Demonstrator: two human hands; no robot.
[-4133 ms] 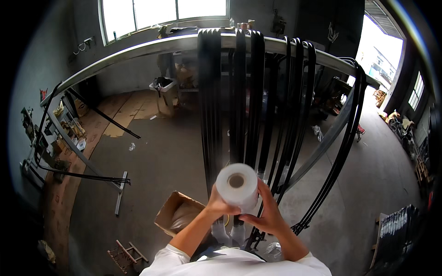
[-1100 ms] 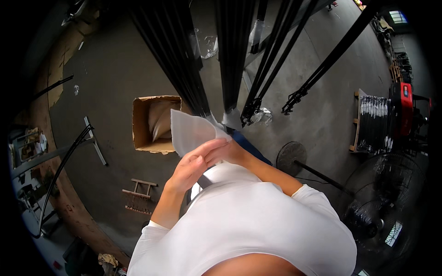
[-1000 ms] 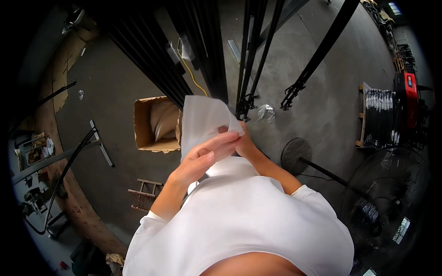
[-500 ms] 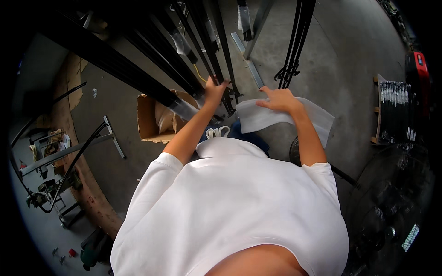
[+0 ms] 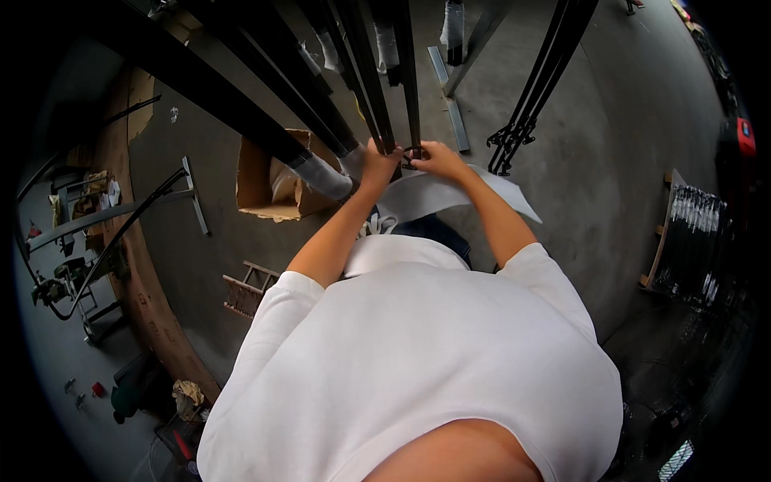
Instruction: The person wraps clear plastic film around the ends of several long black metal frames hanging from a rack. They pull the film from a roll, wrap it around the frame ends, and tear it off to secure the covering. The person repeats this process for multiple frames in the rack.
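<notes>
Long black metal bars point(image 5: 371, 92) slant down toward me from the top. Around their lower ends my left hand point(image 5: 381, 167) is closed. My right hand point(image 5: 438, 159) is beside it, thumb and fingers closed on the lower end of another black bar point(image 5: 411, 96). A sheet of white foam wrap point(image 5: 418, 197) spreads beneath my right hand and forearm, close to my waist; whether any of it is also gripped is hidden. Left of my hands, more black bars point(image 5: 241, 112) have lower ends covered in white wrap point(image 5: 323, 177).
An open cardboard box point(image 5: 254, 185) stands on the floor left of my hands. Another cluster of black bars point(image 5: 514, 132) hangs to the right, near a grey metal stand point(image 5: 458, 120). Wrapped black tubes point(image 5: 691, 233) are stacked at far right. A brown slatted frame point(image 5: 247, 287) is near my left elbow.
My right hand has moved left, off the top of the foam sheet, to the bar end beside my left hand. The foam has shifted left with it. My left hand stays on the bars.
</notes>
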